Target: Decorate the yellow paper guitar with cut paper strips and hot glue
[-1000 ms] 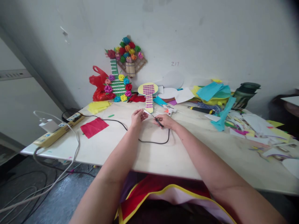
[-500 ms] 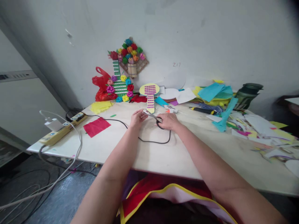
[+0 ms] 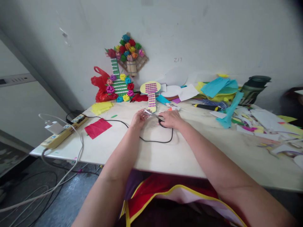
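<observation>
Both my hands meet near the middle of the pale table (image 3: 165, 157). My right hand (image 3: 170, 119) is closed round the black handles of a pair of scissors (image 3: 153, 115), whose metal blades point left. My left hand (image 3: 139, 118) has its fingers curled together at the blade tips; whatever they pinch is too small to name. A black cord (image 3: 146, 139) loops under both hands. Just beyond stands a yellow paddle-shaped paper piece with purple strips (image 3: 151, 92).
A red paper square (image 3: 98, 128) and a power strip with plugs (image 3: 62, 132) lie at left. Paper-flower crafts (image 3: 120, 85) and a red bag (image 3: 100, 90) lean on the wall. Coloured paper scraps (image 3: 220, 90), a glue gun (image 3: 172, 107) and a dark bottle (image 3: 254, 88) crowd the right.
My right hand has taken a fuller hold on the scissor handles and turned the blades toward my left hand, which has closed at the tips.
</observation>
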A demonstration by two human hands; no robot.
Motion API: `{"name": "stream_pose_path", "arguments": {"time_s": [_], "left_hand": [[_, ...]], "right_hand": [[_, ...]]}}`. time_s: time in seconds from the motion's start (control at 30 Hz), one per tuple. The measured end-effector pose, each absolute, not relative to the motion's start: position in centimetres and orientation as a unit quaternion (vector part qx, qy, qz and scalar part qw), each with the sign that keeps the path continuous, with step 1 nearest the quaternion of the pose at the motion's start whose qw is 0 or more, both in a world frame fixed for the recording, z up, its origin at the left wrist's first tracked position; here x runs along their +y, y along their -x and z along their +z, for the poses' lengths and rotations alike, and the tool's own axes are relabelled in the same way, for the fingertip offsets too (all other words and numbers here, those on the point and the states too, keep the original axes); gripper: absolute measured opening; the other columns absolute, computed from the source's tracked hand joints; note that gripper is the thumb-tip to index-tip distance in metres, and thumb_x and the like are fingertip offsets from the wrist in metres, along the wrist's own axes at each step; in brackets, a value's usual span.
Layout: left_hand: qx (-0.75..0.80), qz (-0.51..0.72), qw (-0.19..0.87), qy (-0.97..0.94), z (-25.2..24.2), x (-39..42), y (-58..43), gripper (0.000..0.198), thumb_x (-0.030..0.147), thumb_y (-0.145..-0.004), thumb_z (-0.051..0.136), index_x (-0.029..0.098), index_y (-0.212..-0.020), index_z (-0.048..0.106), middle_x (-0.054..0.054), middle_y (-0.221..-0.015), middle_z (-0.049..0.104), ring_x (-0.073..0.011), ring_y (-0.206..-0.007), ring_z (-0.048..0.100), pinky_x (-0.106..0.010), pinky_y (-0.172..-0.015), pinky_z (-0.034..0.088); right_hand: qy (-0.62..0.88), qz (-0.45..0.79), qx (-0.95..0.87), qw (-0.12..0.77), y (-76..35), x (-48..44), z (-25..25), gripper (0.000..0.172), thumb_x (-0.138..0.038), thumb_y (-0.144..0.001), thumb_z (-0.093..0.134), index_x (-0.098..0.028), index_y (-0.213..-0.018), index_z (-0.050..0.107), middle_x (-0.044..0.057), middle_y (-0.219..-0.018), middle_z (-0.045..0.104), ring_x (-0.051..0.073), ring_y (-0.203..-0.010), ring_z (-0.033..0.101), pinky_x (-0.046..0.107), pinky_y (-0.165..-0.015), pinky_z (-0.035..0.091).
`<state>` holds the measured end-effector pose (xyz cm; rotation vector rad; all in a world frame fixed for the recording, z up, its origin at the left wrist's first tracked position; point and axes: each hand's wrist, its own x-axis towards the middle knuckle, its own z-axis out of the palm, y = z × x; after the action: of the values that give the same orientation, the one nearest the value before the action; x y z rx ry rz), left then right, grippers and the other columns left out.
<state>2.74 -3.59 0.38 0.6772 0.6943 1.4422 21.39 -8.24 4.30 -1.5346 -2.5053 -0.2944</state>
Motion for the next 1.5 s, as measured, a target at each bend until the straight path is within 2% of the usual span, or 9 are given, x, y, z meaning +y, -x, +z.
{"name": "stream_pose_path", "arguments": {"time_s": [0.23,0.4,0.6,0.83,1.1,1.5], "left_hand": [[0.310,0.620,0.667,-0.271,0.84,-3.98,-2.86,0.012,0.008,-0.077,0.047,0.008,-0.076,0.058,-0.017,-0.079,0.068,-0.0213,-0.081,0.067,-0.024,-0.065,0.052],[0.316,0.611,0.676,-0.265,0.88,-4.03,-2.83,0.014,0.008,-0.077,0.047,0.007,-0.082,0.060,-0.017,-0.084,0.068,-0.0221,-0.086,0.066,-0.024,-0.066,0.053],[0.306,0.607,0.679,-0.276,0.73,-3.91,-2.79,0.015,0.007,-0.077,0.045,0.007,-0.080,0.060,-0.015,-0.079,0.069,-0.0198,-0.081,0.067,-0.021,-0.061,0.053],[0.305,0.613,0.680,-0.263,0.58,-3.65,-2.68,0.018,0.008,-0.077,0.047,0.006,-0.087,0.061,-0.014,-0.083,0.069,-0.0202,-0.084,0.066,-0.022,-0.064,0.054],[0.304,0.614,0.677,-0.269,0.59,-3.67,-2.65,0.013,0.008,-0.077,0.047,0.007,-0.080,0.060,-0.015,-0.083,0.069,-0.0206,-0.085,0.066,-0.021,-0.064,0.054],[0.305,0.614,0.683,-0.252,0.68,-3.71,-2.65,0.018,0.008,-0.076,0.047,0.005,-0.088,0.060,-0.016,-0.088,0.069,-0.0202,-0.083,0.067,-0.020,-0.061,0.054]], "right_hand": [[0.511,-0.103,-0.848,0.094,-21.61,-8.07,4.21,0.050,-0.056,-0.073,0.052,-0.025,-0.111,0.060,0.007,-0.102,0.066,0.025,-0.092,0.059,0.032,-0.069,0.037],[0.500,-0.100,-0.856,0.088,-21.70,-7.99,4.17,0.048,-0.057,-0.074,0.050,-0.026,-0.109,0.060,0.006,-0.101,0.067,0.025,-0.092,0.058,0.031,-0.069,0.037],[0.503,-0.106,-0.855,0.072,-21.86,-7.86,4.21,0.052,-0.058,-0.074,0.048,-0.026,-0.115,0.057,0.007,-0.105,0.065,0.025,-0.093,0.058,0.032,-0.070,0.036],[0.500,-0.110,-0.856,0.077,-21.90,-7.83,4.29,0.052,-0.058,-0.074,0.048,-0.027,-0.115,0.057,0.006,-0.106,0.065,0.025,-0.093,0.058,0.032,-0.070,0.036],[0.498,-0.107,-0.857,0.079,-21.90,-8.07,4.58,0.048,-0.056,-0.075,0.049,-0.027,-0.111,0.060,0.006,-0.100,0.067,0.025,-0.091,0.058,0.031,-0.069,0.035],[0.499,-0.090,-0.858,0.077,-21.96,-7.80,4.45,0.047,-0.054,-0.077,0.048,-0.027,-0.114,0.059,0.006,-0.102,0.066,0.025,-0.091,0.058,0.033,-0.071,0.036]]}}
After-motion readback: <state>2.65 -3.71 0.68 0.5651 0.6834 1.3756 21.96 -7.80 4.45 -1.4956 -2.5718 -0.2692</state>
